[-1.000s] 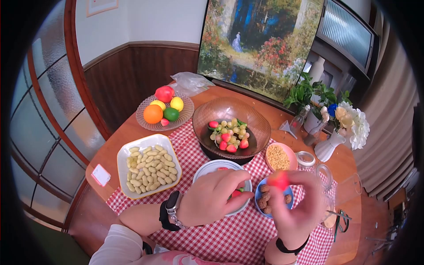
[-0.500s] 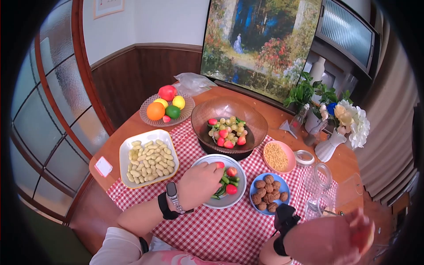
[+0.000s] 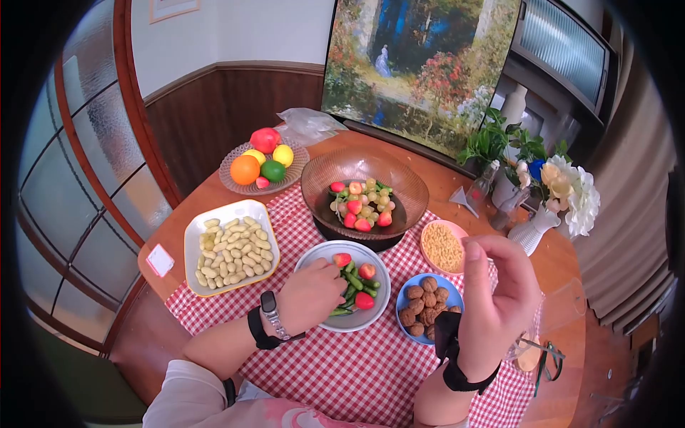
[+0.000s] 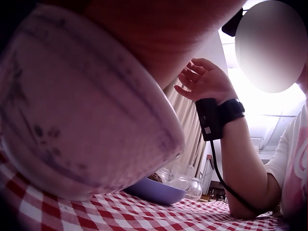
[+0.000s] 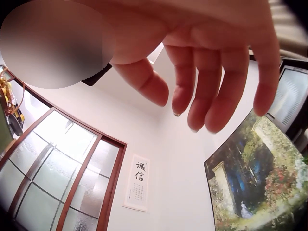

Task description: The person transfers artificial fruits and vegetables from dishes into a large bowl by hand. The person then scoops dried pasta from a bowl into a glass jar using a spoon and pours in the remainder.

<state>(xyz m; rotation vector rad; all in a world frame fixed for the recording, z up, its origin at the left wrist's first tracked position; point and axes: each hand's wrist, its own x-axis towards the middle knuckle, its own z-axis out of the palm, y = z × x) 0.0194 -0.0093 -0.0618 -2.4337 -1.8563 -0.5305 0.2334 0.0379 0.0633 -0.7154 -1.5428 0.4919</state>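
1. Head view: reaching with the left hand (image 3: 310, 292) into the white bowl (image 3: 382, 289) on the checked cloth (image 3: 342, 371), beside green peppers (image 3: 354, 279) and red fruit (image 3: 364, 300). Hidden at the fingertips; cannot tell whether clamped on anything. Holding up the right hand (image 3: 499, 307), near the blue bowl (image 3: 402, 314) of walnuts (image 3: 428, 307), well apart from the left.
2. Left wrist view: close to the white bowl's outer wall, with the right hand raised beyond, above the blue bowl.
3. Right wrist view: looking at right-hand fingers (image 5: 226, 91), loosely curved, apart and empty.
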